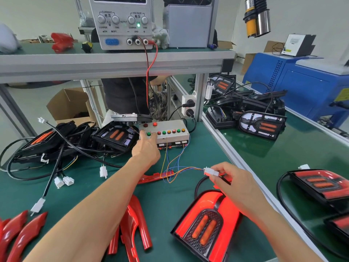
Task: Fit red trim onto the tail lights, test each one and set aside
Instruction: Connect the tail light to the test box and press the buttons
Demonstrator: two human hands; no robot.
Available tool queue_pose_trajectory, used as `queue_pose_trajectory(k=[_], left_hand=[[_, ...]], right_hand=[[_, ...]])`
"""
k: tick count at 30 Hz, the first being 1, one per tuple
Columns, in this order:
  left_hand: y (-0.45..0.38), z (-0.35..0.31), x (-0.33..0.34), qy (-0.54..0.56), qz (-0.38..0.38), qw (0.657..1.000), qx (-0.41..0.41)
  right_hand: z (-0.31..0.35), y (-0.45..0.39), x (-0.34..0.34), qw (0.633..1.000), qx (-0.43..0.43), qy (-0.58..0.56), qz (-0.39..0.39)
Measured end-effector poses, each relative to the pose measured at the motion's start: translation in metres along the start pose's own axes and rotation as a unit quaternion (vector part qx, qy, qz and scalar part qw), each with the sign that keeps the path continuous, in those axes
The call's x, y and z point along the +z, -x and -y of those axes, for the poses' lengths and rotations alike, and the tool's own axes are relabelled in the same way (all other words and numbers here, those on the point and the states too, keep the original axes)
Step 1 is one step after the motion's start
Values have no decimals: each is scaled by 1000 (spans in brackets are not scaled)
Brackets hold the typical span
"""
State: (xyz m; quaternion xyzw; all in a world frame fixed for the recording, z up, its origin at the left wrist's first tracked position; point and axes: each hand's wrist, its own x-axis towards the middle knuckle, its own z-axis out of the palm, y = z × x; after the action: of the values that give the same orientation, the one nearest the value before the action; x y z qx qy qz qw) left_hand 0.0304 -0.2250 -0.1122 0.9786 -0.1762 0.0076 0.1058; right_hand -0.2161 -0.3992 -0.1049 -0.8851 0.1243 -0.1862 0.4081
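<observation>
The left hand (146,148) covers part of a grey metal test box with coloured buttons (170,134); its extended fingers rest on the buttons, gripping nothing. The right hand (238,184) pinches a white plastic connector (211,172) in its grip. Just below it on the green tabletop (179,197), a glowing red tail light with black honeycomb centre (205,224) lies partly cut off by the frame's lower edge.

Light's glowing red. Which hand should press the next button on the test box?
Left. The left hand already rests on the test box with fingers at its buttons, while the right hand pinches the white connector feeding the lit tail light.
</observation>
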Motion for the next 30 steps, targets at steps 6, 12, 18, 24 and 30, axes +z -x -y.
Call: queue_pose_trajectory(k=[6,12,18,24,30], left_hand=[[2,0,-2,-3,0,1000,2],[3,-2,-4,-2,4,1000,-1],[7,-2,-6,1,0,1000,1],[13,-9,-1,-41,-79,993,79],[10,-28,-3,-88,-119,982,116]], right_hand=[[1,0,1,1000,5,-5,-3],[2,0,-1,1000,3,-11,2],[0,0,-1,1000,4,-1,3],[-5,1,0,999,19,26,5],[-6,1,-1,999,30,30,11]])
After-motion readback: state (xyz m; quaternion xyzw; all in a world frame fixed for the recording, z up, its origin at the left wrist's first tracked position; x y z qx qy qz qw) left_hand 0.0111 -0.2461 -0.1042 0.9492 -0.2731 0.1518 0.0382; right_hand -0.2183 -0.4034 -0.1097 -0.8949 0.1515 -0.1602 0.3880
